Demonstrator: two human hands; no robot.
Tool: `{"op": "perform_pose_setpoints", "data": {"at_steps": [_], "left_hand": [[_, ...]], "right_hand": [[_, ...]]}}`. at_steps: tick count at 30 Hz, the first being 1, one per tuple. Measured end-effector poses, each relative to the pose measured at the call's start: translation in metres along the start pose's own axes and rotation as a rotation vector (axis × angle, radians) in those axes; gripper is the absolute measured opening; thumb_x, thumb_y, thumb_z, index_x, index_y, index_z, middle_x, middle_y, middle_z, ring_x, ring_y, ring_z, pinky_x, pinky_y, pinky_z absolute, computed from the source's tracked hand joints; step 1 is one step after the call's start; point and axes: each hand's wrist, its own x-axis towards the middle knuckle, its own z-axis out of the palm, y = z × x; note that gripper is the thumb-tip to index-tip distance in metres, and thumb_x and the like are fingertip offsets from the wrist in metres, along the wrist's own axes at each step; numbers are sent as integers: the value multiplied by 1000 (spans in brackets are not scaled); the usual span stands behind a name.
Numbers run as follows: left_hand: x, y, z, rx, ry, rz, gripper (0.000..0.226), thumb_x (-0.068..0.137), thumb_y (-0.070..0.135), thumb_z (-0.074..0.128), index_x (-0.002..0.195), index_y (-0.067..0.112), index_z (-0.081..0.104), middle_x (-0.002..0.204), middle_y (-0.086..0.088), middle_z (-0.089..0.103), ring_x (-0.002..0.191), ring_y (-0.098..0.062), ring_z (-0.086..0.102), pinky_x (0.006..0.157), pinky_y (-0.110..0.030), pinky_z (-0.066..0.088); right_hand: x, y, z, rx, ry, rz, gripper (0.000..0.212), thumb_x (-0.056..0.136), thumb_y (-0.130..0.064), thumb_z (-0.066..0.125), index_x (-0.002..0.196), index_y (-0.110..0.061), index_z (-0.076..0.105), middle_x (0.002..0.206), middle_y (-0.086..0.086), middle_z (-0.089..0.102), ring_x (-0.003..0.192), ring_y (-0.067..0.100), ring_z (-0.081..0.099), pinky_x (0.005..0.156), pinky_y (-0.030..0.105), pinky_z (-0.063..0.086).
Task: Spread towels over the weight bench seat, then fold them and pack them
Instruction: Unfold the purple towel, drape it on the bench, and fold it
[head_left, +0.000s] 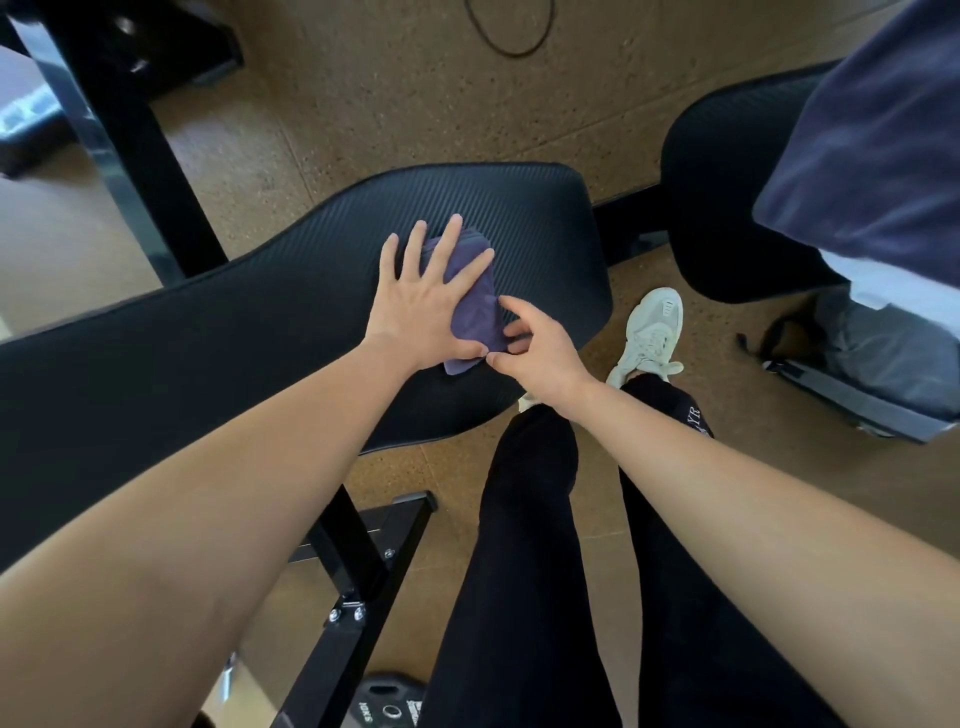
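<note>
Head view: folded purple towel (475, 306) lies on weight bench seat (291, 322), long axis running away from the person; left hand (421, 306) presses it, fingers straight and splayed, while right hand (540, 353) pinches its near-right edge with curled thumb and forefinger.

Showing dark purple on the folded towel (475, 306). Displaying black with fine ribbing on the bench seat (519, 208). Showing speckled tan on the floor (389, 104) at 12 o'clock. Showing off-white on the shoe (652, 332) at 3 o'clock.
</note>
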Motion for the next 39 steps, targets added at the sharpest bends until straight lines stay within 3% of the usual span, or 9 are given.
{"op": "perform_pose_setpoints", "data": {"at_steps": [6,10,14,17,26,28,32,36,39], "left_hand": [[-15,9,-3,-198,105,-49,115,73,87,57,165,33,13,173,-15,-3,153,-49,14,118,-63,22],[-33,10,-1,-496,249,-163,105,78,59,76,163,26,23,169,-15,12,147,-41,27,113,-57,36],[-37,27,-6,-962,219,-501,98,83,38,82,161,24,24,141,0,47,114,-17,60,90,-40,55],[-31,42,-4,-1176,108,-596,99,86,36,81,162,23,19,121,7,60,104,-14,65,93,-39,53],[-2,62,13,-1376,-18,-540,71,87,24,80,149,21,45,120,3,67,111,-20,67,95,-48,59],[2,65,13,-1463,-54,-543,70,87,31,80,147,18,47,123,-2,68,114,-20,67,97,-47,58],[3,76,6,-1594,-116,-614,51,85,44,79,123,14,64,113,-4,74,106,-21,72,97,-48,59],[-2,95,-12,-1576,-90,-628,45,88,36,79,124,14,63,113,-3,73,105,-19,71,94,-42,59],[-7,120,-29,-1526,-137,-552,36,90,25,77,120,12,63,110,-5,73,103,-22,71,89,-39,59]], "right_hand": [[4,-2,-11,6,21,5,82,86,-21,80,155,-24,36,140,4,42,132,19,46,110,36,44],[4,-4,-17,41,34,14,84,86,-17,79,155,-29,34,149,4,40,137,21,44,113,39,42],[15,-3,-17,14,53,24,82,87,-17,78,155,-31,35,147,4,45,134,23,49,113,45,44],[22,-2,-15,-2,65,17,81,88,-17,75,156,-30,34,150,3,47,139,22,46,114,49,43],[29,8,-30,-16,126,61,77,93,-10,69,158,-25,29,156,3,45,144,23,42,115,47,42],[27,13,-32,3,87,57,74,94,-10,69,157,-25,34,155,1,47,144,21,43,114,48,43],[12,18,-33,62,3,31,71,91,-7,70,153,-24,40,144,0,57,134,20,53,108,47,50],[-21,23,-42,163,45,-15,68,89,-9,72,150,-22,44,140,-1,58,126,13,57,99,30,52],[-52,36,-65,255,132,3,57,87,-12,74,139,-22,50,128,-1,61,118,12,59,96,34,55]]}}
